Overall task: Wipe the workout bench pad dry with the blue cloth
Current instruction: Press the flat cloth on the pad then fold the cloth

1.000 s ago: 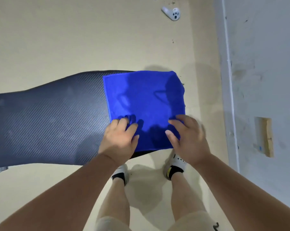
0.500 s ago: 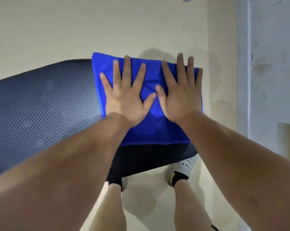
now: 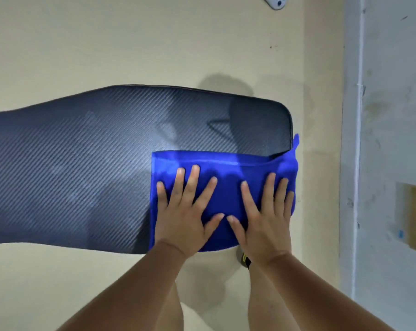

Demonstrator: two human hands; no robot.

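The workout bench pad is dark with a carbon-weave texture and runs from the left edge to a rounded right end. The blue cloth lies on the near right part of the pad, its right edge bunched over the pad's end. My left hand presses flat on the cloth's left half, fingers spread. My right hand presses flat on its right half, fingers spread. The thumbs nearly touch. The far right part of the pad shows bare beyond the cloth.
A beige floor surrounds the bench. A white game controller lies on the floor at the top. A pale wall runs down the right side with a wooden block against it. My legs and a shoe stand below the pad.
Both hands went out flat over the cloth to the pad's far edge, then slid back with the cloth to the near edge. The far right of the pad is now uncovered.
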